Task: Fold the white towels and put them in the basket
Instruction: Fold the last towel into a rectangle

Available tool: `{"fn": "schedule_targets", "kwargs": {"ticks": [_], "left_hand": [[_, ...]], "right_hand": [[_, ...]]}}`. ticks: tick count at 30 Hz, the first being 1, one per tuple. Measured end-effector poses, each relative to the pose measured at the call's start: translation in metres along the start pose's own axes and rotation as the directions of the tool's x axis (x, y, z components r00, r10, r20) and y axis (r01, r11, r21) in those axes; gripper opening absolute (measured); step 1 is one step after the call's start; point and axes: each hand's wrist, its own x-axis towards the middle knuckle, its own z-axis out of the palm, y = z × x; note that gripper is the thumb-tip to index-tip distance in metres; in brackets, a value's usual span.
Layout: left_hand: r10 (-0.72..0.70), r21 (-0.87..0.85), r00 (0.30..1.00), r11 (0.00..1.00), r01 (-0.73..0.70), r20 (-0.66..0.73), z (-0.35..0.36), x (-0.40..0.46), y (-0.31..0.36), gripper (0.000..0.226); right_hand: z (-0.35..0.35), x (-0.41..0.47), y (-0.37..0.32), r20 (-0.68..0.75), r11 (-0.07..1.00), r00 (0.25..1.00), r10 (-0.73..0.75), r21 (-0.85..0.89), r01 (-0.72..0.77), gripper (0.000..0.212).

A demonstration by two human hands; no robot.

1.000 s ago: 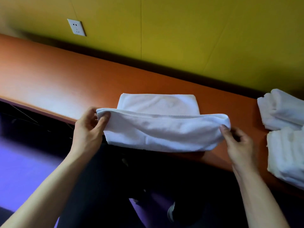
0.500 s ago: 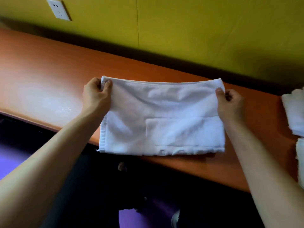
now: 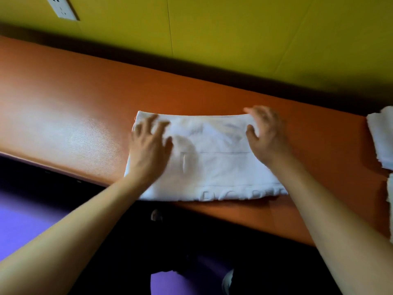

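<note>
I see the towel (image 3: 214, 158) lying flat on the orange counter (image 3: 80, 107), folded into a wide rectangle, its near edge reaching the counter's front lip and its far edge well short of the yellow wall (image 3: 212, 39). Raised lettering runs along the near hem, too faint for me to read. My left hand (image 3: 148, 143) rests on the left part of the towel, fingers spread and fairly straight, pointing toward the far left corner; it is blurred, so I cannot tell how firmly it presses, but it grips nothing. My right hand (image 3: 265, 135) sits on the right part, fingers loosely bent over the far right corner, thumb lying on the cloth; I cannot tell whether the fingertips hook the edge or merely lie on it. Both forearms reach in from the bottom of the view. At the right edge of the frame, more white towels (image 3: 380, 141) lie on the counter, apart from the one under my hands. A white socket (image 3: 62, 7) is on the wall at upper left. No basket is in view.
</note>
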Motion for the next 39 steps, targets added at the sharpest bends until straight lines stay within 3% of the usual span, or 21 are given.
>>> {"fn": "schedule_targets", "kwargs": {"ticks": [3, 6, 14, 21, 27, 31, 34, 37, 39], "left_hand": [[0.207, 0.053, 0.955, 0.973, -0.223, 0.212, 0.019, -0.049, 0.038, 0.047], [0.219, 0.141, 0.916, 0.950, -0.279, 0.338, 0.029, -0.073, 0.047, 0.062], [0.417, 0.117, 0.788, 0.848, -0.516, 0.453, 0.024, -0.040, 0.029, 0.058], [0.344, 0.132, 0.818, 0.885, -0.446, 0.460, 0.023, -0.008, 0.058, 0.052], [0.284, 0.157, 0.848, 0.909, -0.387, 0.448, 0.031, -0.028, 0.074, 0.052], [0.298, 0.147, 0.884, 0.918, -0.369, 0.360, 0.019, -0.066, 0.074, 0.053], [0.371, 0.114, 0.850, 0.891, -0.439, 0.374, 0.014, -0.116, 0.063, 0.068], [0.360, 0.118, 0.808, 0.880, -0.461, 0.467, 0.007, -0.147, 0.050, 0.098], [0.331, 0.159, 0.799, 0.873, -0.461, 0.502, 0.004, -0.149, 0.047, 0.097]], "right_hand": [[0.010, -0.004, -0.003, 0.345, 0.979, 0.933, -0.101, -0.130, 0.154, 0.049], [0.013, -0.015, 0.005, 0.476, 0.991, 0.879, -0.024, -0.107, 0.084, 0.055], [-0.017, -0.082, 0.001, 0.423, 0.958, 0.867, 0.261, -0.227, -0.178, 0.060], [-0.035, -0.131, -0.068, 0.311, 0.845, 0.827, 0.468, -0.432, -0.316, 0.063], [-0.032, -0.155, -0.118, 0.333, 0.853, 0.817, 0.471, -0.409, -0.325, 0.061], [-0.031, -0.153, -0.117, 0.333, 0.858, 0.822, 0.462, -0.403, -0.319, 0.057], [-0.030, -0.153, -0.113, 0.316, 0.865, 0.840, 0.442, -0.399, -0.305, 0.053], [-0.029, -0.156, -0.112, 0.302, 0.868, 0.849, 0.433, -0.395, -0.302, 0.056], [-0.027, -0.159, -0.111, 0.298, 0.873, 0.849, 0.437, -0.368, -0.321, 0.064]]}}
